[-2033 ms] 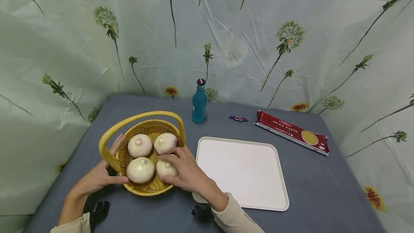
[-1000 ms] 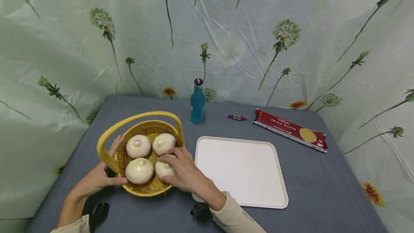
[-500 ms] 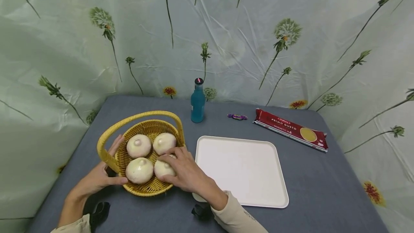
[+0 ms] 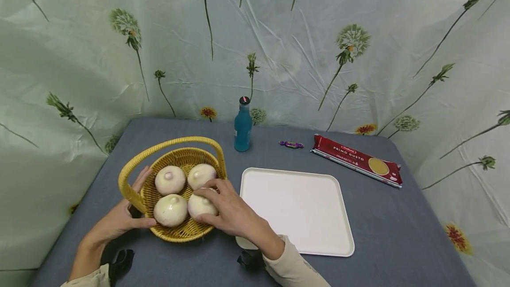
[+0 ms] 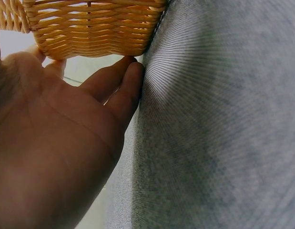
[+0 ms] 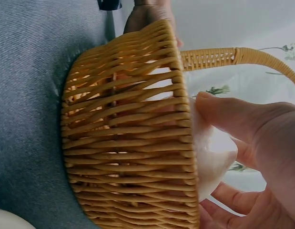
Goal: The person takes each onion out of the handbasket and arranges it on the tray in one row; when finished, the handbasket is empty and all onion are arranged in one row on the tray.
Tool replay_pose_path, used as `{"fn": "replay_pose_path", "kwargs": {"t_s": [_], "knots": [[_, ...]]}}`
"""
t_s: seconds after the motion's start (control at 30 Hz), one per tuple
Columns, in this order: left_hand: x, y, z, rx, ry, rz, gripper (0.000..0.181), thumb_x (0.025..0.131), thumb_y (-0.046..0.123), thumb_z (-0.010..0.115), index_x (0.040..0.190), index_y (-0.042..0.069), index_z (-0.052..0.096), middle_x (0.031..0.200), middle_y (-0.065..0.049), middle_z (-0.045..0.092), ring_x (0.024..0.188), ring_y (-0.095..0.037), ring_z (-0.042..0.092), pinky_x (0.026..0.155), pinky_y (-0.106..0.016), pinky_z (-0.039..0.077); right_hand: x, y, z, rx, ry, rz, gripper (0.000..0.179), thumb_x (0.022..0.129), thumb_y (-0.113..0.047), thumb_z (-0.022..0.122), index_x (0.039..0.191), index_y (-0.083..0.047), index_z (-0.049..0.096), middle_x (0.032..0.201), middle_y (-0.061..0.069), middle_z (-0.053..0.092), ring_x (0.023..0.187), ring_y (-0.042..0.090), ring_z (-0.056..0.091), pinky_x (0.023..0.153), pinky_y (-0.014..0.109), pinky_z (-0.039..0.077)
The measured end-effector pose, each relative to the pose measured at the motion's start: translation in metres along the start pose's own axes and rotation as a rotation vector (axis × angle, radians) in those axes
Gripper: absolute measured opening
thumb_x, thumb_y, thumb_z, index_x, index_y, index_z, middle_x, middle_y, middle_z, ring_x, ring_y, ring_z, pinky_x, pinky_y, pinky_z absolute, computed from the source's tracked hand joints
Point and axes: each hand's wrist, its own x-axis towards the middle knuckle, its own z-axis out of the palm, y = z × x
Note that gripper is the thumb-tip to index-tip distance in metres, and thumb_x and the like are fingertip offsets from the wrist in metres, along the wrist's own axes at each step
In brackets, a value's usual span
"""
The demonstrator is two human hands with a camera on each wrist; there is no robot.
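Note:
A yellow wicker basket (image 4: 181, 236) with an arched handle stands on the table, holding several pale white onions. My left hand (image 4: 119, 220) cups the basket's left side, the thumb on the rim and the fingers spread along the outer wall. In the left wrist view its fingers (image 5: 123, 93) lie against the basket's lower wall. My right hand (image 4: 227, 207) grips the front-right onion (image 4: 201, 206) between thumb and fingers. The right wrist view shows this onion (image 6: 211, 160) partly above the rim. Other onions sit at back left (image 4: 170, 180), back right (image 4: 201, 176) and front left (image 4: 170, 211).
A white tray (image 4: 296, 211) lies right of the basket, partly under my right forearm. Behind stand a blue bottle (image 4: 243, 127), a purple-wrapped candy (image 4: 291, 144) and a red spaghetti pack (image 4: 356, 160). A patterned curtain (image 4: 279, 48) hangs behind the table.
The onion in my right hand has risen slightly and shows more of itself between the fingers. My left hand and the basket have stayed in place.

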Motion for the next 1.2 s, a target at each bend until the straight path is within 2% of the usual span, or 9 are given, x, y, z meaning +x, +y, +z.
{"fn": "replay_pose_path", "kwargs": {"t_s": [0.3, 0.43, 0.57, 0.83, 0.97, 1.2], "knots": [[0.001, -0.001, 0.000, -0.003, -0.003, -0.004, 0.121, 0.075, -0.012, 0.079, 0.163, 0.022, 0.002, 0.169, 0.006, -0.015, 0.144, 0.014, -0.002, 0.098, -0.002, 0.018, -0.004, -0.005, -0.011, 0.050, -0.011, 0.022, 0.051, 0.094, -0.040, 0.069, 0.141, -0.023, 0.056, 0.136, 0.003, 0.049, 0.121, 0.023, 0.044, 0.094, 0.029, 0.045], [0.002, -0.003, -0.001, 0.005, -0.011, 0.004, 0.122, 0.075, -0.012, 0.079, 0.163, 0.022, 0.002, 0.169, 0.005, -0.015, 0.145, 0.014, -0.003, 0.098, -0.003, 0.018, -0.007, -0.006, -0.015, 0.074, -0.018, 0.018, 0.050, 0.095, -0.040, 0.068, 0.141, -0.024, 0.056, 0.139, 0.002, 0.047, 0.126, 0.022, 0.043, 0.097, 0.031, 0.045], [0.001, -0.003, -0.002, 0.008, -0.008, 0.012, 0.122, 0.074, -0.012, 0.079, 0.163, 0.021, 0.002, 0.168, 0.008, -0.015, 0.145, 0.012, -0.004, 0.099, -0.003, 0.017, -0.007, -0.009, -0.018, 0.091, -0.022, 0.001, 0.050, 0.095, -0.040, 0.068, 0.141, -0.023, 0.056, 0.140, 0.002, 0.047, 0.130, 0.023, 0.042, 0.099, 0.032, 0.046], [0.002, -0.001, -0.001, 0.003, -0.008, -0.008, 0.122, 0.075, -0.010, 0.079, 0.163, 0.023, 0.001, 0.169, 0.005, -0.016, 0.144, 0.014, -0.002, 0.098, -0.002, 0.018, -0.013, -0.009, -0.027, 0.091, -0.006, 0.016, 0.052, 0.094, -0.040, 0.070, 0.141, -0.025, 0.056, 0.139, 0.002, 0.047, 0.120, 0.018, 0.044, 0.092, 0.029, 0.046], [0.001, -0.002, -0.002, 0.008, -0.004, -0.003, 0.122, 0.075, -0.011, 0.079, 0.163, 0.023, 0.001, 0.169, 0.002, -0.016, 0.144, 0.014, -0.003, 0.098, -0.002, 0.017, -0.015, -0.007, -0.031, 0.104, 0.017, 0.016, 0.053, 0.093, -0.040, 0.071, 0.141, -0.025, 0.056, 0.136, 0.002, 0.046, 0.121, 0.017, 0.042, 0.092, 0.029, 0.045], [0.000, -0.003, -0.003, 0.008, -0.005, 0.004, 0.122, 0.075, -0.011, 0.079, 0.163, 0.022, 0.002, 0.169, 0.005, -0.015, 0.144, 0.014, -0.003, 0.098, -0.002, 0.017, -0.019, -0.003, -0.036, 0.148, 0.041, 0.033, 0.050, 0.093, -0.038, 0.072, 0.139, -0.024, 0.058, 0.136, 0.003, 0.046, 0.124, 0.017, 0.040, 0.093, 0.032, 0.046]]}}
